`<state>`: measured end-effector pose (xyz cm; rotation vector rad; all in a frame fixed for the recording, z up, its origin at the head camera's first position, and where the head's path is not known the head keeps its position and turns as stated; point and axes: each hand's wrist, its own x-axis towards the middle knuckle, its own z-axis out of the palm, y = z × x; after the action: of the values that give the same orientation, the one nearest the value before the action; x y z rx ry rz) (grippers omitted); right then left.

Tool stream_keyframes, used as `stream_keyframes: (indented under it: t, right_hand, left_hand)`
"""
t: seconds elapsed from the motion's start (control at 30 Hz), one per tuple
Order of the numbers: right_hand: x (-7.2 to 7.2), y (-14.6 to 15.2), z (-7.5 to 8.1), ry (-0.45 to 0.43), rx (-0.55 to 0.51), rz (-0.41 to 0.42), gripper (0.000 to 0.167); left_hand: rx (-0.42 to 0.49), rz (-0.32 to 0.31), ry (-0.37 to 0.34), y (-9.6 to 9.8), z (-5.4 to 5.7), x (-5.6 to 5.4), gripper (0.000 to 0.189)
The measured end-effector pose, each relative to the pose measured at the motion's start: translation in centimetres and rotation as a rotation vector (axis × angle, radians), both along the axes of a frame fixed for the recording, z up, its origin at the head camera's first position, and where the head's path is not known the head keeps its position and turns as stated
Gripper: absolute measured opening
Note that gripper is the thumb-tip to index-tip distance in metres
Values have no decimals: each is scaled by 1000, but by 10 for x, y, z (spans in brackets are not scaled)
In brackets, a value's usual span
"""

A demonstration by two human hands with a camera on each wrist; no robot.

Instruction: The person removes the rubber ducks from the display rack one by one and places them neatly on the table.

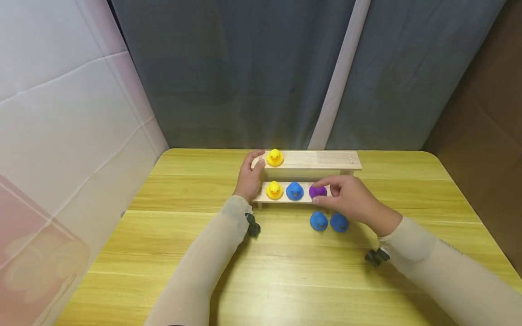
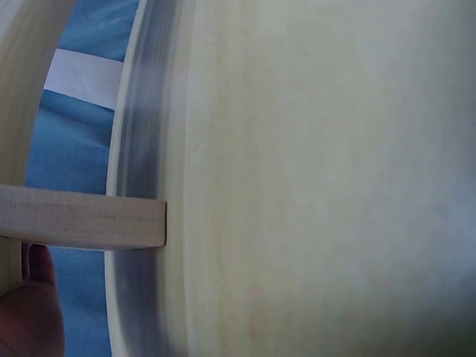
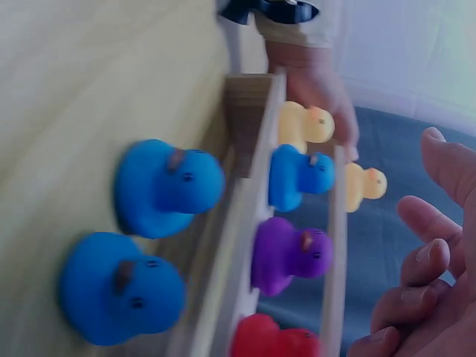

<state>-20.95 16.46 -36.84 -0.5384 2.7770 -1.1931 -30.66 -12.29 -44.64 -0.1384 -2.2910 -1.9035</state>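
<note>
A two-tier wooden shelf (image 1: 318, 160) stands at the back of the table. My left hand (image 1: 248, 177) holds its left end, thumb in front and fingers partly hidden behind it. On the upper tier sits a yellow rubber duck (image 1: 275, 157). Along the lower tier are another yellow duck (image 1: 274, 190), a blue duck (image 1: 295, 191), a purple duck (image 1: 318, 191) and, visible in the right wrist view, a red duck (image 3: 271, 341). My right hand (image 1: 351, 197) hovers over the purple and red ducks; the right wrist view shows loosely bent fingers apart from them, holding nothing.
Two blue ducks (image 1: 319, 221) lie on the wooden table (image 1: 285, 271) in front of the shelf's right part, below my right hand. A grey curtain (image 1: 244, 81) hangs behind the table. White cloth (image 1: 73, 113) borders the left side, and a brown panel (image 1: 481, 113) the right.
</note>
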Motion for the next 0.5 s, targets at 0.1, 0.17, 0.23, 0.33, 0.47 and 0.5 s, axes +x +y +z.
stream_keyframes:
  t: [0.1, 0.17, 0.23, 0.33, 0.47, 0.5]
  right_hand:
    - [-4, -3, 8, 4, -9, -8, 38]
    - [-7, -6, 11, 2, -23, -14, 38]
    - [-10, -9, 15, 2, -40, -16, 39]
    - [-14, -14, 18, 1, -58, -21, 39]
    - [-20, -20, 22, -9, -70, -17, 38]
    - [-22, -21, 23, -13, -72, -15, 37]
  left_hand:
    - [-1, -3, -3, 0, 0, 0, 35]
    - [-1, -2, -1, 0, 0, 0, 36]
    - [-2, 2, 4, -1, 0, 0, 35]
    - [-2, 5, 3, -1, 0, -1, 35]
    - [2, -2, -4, 0, 0, -1, 38]
    - [4, -6, -3, 0, 0, -1, 39]
